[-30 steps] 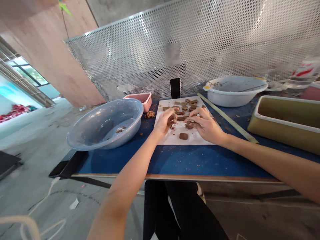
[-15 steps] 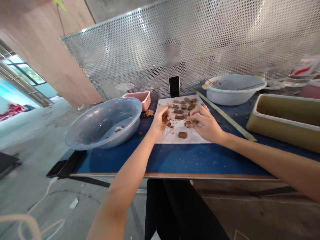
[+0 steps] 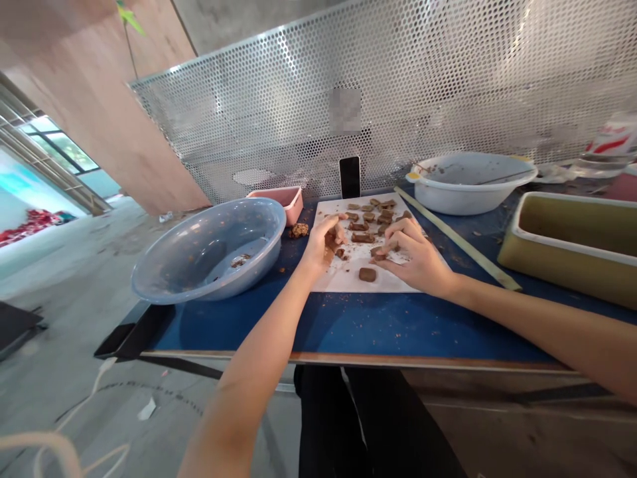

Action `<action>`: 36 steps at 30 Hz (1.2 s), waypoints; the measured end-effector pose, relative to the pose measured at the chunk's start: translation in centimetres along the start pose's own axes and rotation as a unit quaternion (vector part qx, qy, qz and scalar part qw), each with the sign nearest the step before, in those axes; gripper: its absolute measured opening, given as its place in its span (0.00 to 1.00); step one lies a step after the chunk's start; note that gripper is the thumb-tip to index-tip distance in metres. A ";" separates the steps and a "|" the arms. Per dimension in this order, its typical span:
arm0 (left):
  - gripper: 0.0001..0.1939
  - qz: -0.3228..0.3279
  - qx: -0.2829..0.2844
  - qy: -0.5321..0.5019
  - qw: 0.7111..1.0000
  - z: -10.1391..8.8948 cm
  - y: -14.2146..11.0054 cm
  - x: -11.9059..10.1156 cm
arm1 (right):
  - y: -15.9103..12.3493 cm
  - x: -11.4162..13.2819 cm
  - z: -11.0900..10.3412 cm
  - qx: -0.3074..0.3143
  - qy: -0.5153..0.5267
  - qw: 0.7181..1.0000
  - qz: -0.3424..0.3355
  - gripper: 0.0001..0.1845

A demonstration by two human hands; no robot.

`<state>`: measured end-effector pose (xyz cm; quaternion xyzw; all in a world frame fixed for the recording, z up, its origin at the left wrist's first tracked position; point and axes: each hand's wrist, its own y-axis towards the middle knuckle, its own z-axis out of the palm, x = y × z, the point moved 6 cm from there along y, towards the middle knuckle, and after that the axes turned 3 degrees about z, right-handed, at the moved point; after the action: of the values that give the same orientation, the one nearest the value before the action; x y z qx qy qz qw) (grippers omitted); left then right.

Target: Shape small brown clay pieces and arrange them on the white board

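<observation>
A white sheet point(image 3: 323, 282) carries several small brown blocks of what looks like clay. Fingers of my right hand point(image 3: 415, 255) are closed on one brown clay block point(image 3: 378, 252) low over the sheet's right half. My left hand point(image 3: 323, 245) is at the sheet's left edge, its fingers loosely bent and apart, with brown smears on them and nothing visible in them. Crumbs point(image 3: 341, 253) lie beside its fingertips. Nearest to me sits a single flat clay block point(image 3: 367, 274). More blocks point(image 3: 359, 226) are spread toward the back.
On the left stands a large blue basin point(image 3: 209, 292), with a pink tub point(image 3: 293, 206) and a brown lump point(image 3: 298, 230) beside it. A phone point(image 3: 350, 177) leans at the back. To the right are a pale strip point(image 3: 458, 239), a white basin point(image 3: 462, 199) and an olive trough point(image 3: 562, 255).
My right hand has shifted slightly and its fingers have drawn closer around the clay block. The left hand keeps nearly the same pose. The whole view has moved a little.
</observation>
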<state>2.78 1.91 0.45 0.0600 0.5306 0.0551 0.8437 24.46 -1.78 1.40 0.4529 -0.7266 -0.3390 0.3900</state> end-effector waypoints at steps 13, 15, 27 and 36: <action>0.31 -0.063 0.256 0.121 0.957 2.8 -2.0 2.2 | -0.2 0.4 0.3 0.033 -0.028 0.999 0.004 0.23; 0.30 -0.054 0.260 0.137 0.954 2.9 -1.9 2.4 | -0.1 0.4 0.5 0.044 -0.032 0.998 0.004 0.22; 0.26 -0.054 0.245 0.128 0.960 2.9 -1.7 2.7 | -0.1 0.9 -0.4 -0.039 -0.119 0.992 0.008 0.13; 0.28 -0.059 0.221 0.115 0.967 2.7 -1.6 2.8 | -0.1 0.6 -0.5 -0.040 -0.127 0.991 0.026 0.07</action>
<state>6.46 0.60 -1.12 0.2066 0.6259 -0.1067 0.7445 24.77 -2.48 1.70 0.3713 -0.7673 -0.4126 0.3213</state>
